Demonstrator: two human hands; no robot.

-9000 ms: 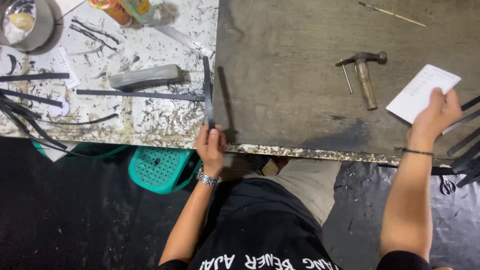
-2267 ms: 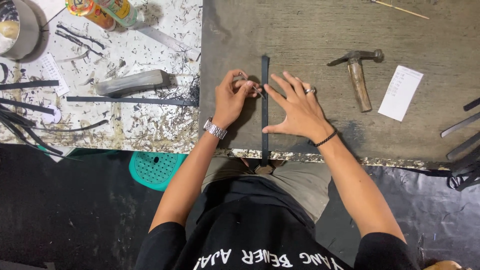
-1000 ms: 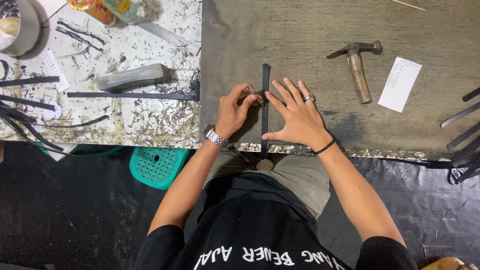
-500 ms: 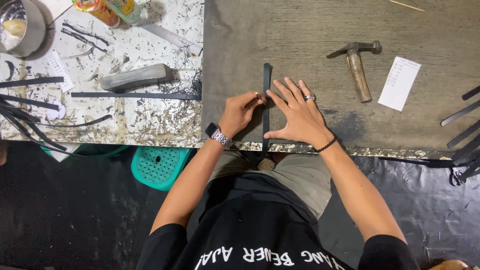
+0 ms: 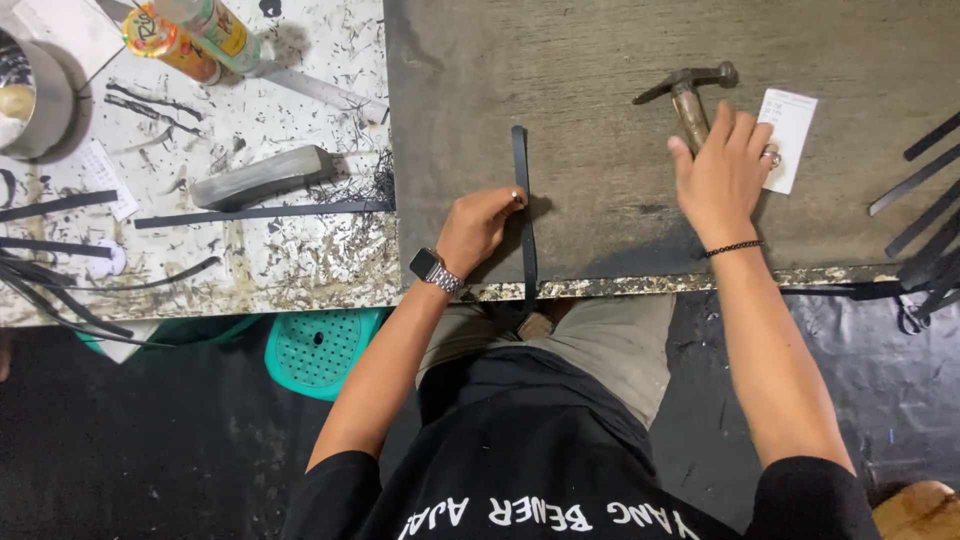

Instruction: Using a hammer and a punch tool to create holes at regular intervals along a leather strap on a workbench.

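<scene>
Black strip [image 5: 523, 215] pinched by left hand [image 5: 478, 228]; right hand [image 5: 722, 172] spread, covering hammer [image 5: 688, 95] handle.

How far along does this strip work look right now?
Looks done: one black strip lies straight on the dark board, its near end over the edge.

In hand: the left hand pins that strip with its fingertips; the right hand lies over the hammer, beside a white card.

Seemingly left: no hammering is under way, and more strips wait at the right.
</scene>
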